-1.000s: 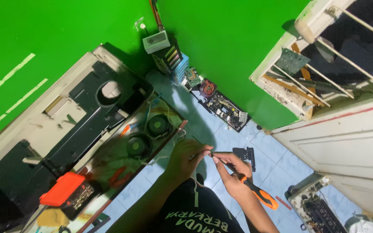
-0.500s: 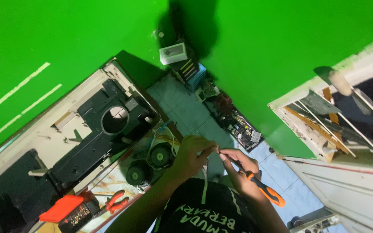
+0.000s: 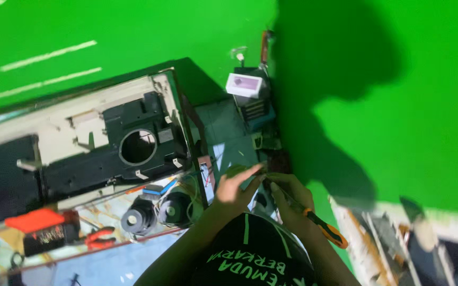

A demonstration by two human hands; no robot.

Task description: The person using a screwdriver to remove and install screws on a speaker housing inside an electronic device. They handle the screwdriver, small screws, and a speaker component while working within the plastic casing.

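Note:
My left hand (image 3: 232,189) and my right hand (image 3: 291,197) meet over the floor, fingertips close together on a small part too small to make out. The right hand grips a screwdriver with an orange and black handle (image 3: 325,229), its shaft pointing toward the left fingers. Just left of my left hand lie two round black speaker drivers (image 3: 157,212) with loose wires, set in an opened device. My dark printed shirt (image 3: 250,254) fills the bottom middle.
A large opened casing, white outside and black inside with a round hole (image 3: 138,147), lies at left. An orange and black tool (image 3: 41,228) and red-handled pliers (image 3: 99,237) lie lower left. A small white box (image 3: 246,85) and circuit boards stand against the green backdrop. A white frame (image 3: 398,238) is at right.
The view has swung right and tilted, so the casing and speakers shifted in frame. Both hands stay together on the small part with the screwdriver.

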